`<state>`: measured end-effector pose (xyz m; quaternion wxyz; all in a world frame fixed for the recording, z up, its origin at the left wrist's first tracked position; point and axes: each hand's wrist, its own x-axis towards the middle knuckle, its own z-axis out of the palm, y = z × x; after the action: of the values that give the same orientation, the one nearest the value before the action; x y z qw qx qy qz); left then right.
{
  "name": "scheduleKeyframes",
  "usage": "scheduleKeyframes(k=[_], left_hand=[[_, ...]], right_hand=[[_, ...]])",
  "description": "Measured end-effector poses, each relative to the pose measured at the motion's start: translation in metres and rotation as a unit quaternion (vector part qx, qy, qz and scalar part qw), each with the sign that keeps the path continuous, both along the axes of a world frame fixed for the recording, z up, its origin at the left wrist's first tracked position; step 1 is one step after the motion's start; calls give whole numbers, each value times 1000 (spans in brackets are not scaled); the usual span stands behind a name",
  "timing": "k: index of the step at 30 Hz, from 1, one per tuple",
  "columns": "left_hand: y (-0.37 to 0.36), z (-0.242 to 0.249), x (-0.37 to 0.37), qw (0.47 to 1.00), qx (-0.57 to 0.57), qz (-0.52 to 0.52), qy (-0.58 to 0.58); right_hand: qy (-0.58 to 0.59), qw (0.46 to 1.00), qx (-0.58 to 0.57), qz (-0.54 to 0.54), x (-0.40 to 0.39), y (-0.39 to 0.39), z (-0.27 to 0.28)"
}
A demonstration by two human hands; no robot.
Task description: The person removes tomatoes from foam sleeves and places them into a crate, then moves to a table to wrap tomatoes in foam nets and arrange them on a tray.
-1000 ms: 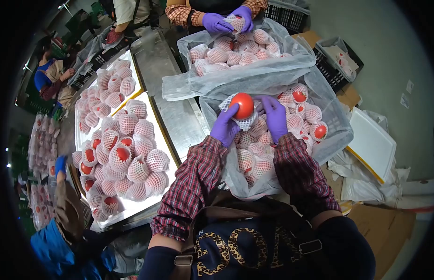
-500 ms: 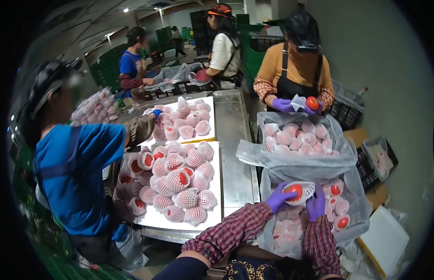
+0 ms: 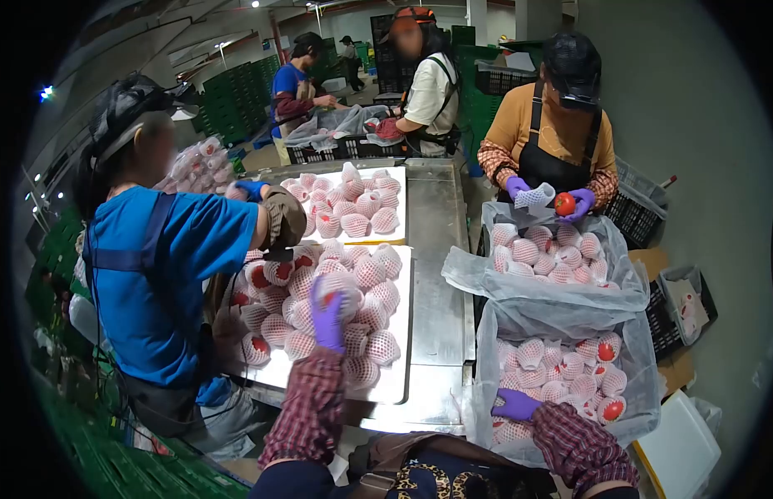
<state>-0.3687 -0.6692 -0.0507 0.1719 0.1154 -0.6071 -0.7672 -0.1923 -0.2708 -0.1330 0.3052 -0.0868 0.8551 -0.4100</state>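
My left hand (image 3: 327, 323), in a purple glove, reaches over a white foam tray (image 3: 397, 333) piled with netted tomatoes. Its fingers are closed round a tomato in a white foam net (image 3: 340, 291) on top of the pile. My right hand (image 3: 517, 405), also gloved in purple, is low over the near lined crate (image 3: 561, 320), by its left side. The fingers stretch left above netted tomatoes (image 3: 532, 378), and no fruit shows in them. Red skin shows through some net openings, as on a tomato (image 3: 611, 408) at the crate's right.
A second lined crate (image 3: 632, 283) of netted tomatoes adjoins mine. Across it, a co-worker (image 3: 561, 133) holds a bare tomato and a foam net. Another in blue (image 3: 170, 291) reaches across the left side of the metal table (image 3: 440, 249). Two people work behind.
The tomato I held between both hands is no longer in them. My left hand has swung left onto the tray's pile; my right hand has dropped lower over the crate. The view has shifted.
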Motion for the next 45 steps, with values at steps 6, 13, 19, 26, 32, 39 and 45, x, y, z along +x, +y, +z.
scheduleKeyframes(k=[6,13,19,26,32,39,45], left_hand=[[-153,-49,41,909,-297,284,69],[-152,-75,81,720,-621,301,-71],[-130,-130,140,795,-562,195,-120],[-121,-66,152,744,-646,169,-27],[-23,-18,117,984,-138,-99,-61],[227,30,101,769,2,-625,-138],[325,3,82,807,117,-551,-176]], right_hand=[[-10,997,53,50,-2,-6,17],[33,994,7,-107,-10,-2,55],[116,885,-222,-393,-24,25,52],[122,792,-386,-458,-28,34,29],[176,783,-399,-444,-28,12,63],[318,779,-381,-383,-22,3,75],[379,789,-184,-446,-21,20,80]])
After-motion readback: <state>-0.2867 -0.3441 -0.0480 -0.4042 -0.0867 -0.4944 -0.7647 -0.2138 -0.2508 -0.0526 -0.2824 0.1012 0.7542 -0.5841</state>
